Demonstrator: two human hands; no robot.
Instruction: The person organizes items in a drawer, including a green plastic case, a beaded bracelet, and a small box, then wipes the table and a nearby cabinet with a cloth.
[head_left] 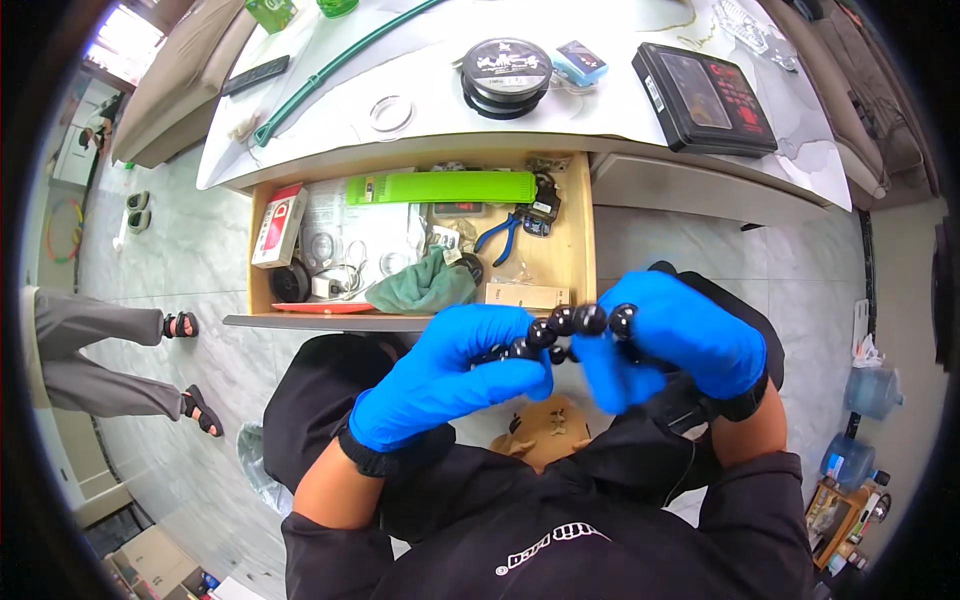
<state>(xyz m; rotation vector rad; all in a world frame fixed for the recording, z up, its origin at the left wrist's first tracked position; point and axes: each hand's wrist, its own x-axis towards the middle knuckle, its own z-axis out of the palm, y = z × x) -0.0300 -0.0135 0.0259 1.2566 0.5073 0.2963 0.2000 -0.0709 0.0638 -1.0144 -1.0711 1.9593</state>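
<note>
A string of shiny black round beads, like a bead bracelet, stretches between my two hands in front of the open drawer. My left hand, in a blue glove, pinches its left end between thumb and fingers. On the other side my right hand, gloved in blue too, is closed around the right end; its lower fingers are smeared by motion. Part of the string is hidden behind the gloves. Both hands are above my lap, just nearer to me than the drawer's front edge.
The drawer holds a green case, blue-handled pliers, a green cloth and a small box. On the table stand line spools and a black case. A person's legs are at left.
</note>
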